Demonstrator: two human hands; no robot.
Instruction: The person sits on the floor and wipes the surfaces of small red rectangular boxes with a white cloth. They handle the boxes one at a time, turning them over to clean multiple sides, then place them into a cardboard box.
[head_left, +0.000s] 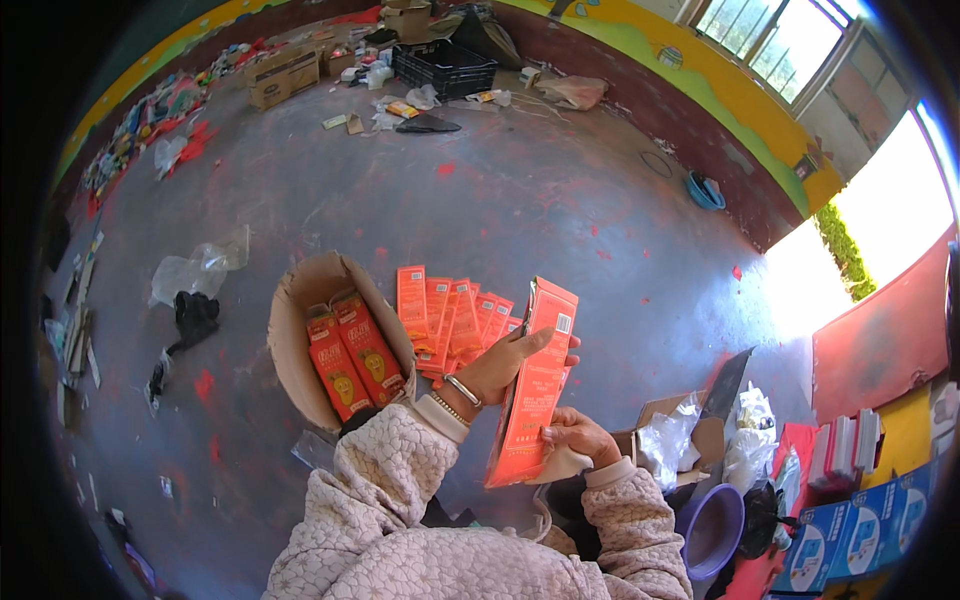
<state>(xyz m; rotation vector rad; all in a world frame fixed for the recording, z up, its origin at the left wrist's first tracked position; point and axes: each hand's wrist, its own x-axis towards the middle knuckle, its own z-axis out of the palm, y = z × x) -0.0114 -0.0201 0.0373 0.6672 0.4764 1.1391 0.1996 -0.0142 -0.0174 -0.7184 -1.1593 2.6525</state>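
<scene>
A stack of flat orange cartons (533, 405) is held upright at a slant in front of me. My left hand (500, 368), with bracelets at its wrist, grips the stack from the left side, its thumb across the front. Lower down, my right hand (582, 437) pinches the right edge with thumb and fingers. More flat orange cartons (464, 322) lie overlapping in a fanned row on the floor, just beyond my left hand. To the left, an open cardboard box (287, 352) holds filled-out orange cartons (366, 348) printed with a yellow cartoon figure.
A purple basin (712, 530) and a cardboard box with clear plastic (672, 440) sit close by my right arm. Blue printed boxes (860, 535) stand at lower right. Plastic bags (200, 270) lie at left. A black crate (445, 72) stands near the far wall.
</scene>
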